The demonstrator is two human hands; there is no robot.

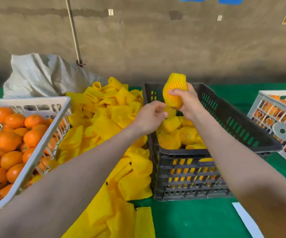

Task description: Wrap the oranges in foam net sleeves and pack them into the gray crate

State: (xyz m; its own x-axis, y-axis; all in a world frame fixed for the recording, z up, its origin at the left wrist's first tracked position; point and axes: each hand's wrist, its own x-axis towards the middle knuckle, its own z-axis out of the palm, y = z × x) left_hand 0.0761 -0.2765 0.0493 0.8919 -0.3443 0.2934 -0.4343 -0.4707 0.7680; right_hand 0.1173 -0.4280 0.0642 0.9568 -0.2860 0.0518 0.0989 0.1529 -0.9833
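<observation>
From the head view, my right hand (188,102) grips the orange (172,95) above the crate (178,152). My left hand (150,115) curls at the sleeve (170,112), apparently pinching its lower end. The wrapping looks nearly finished. Next I'd lower the orange among the wrapped ones (186,134).
</observation>
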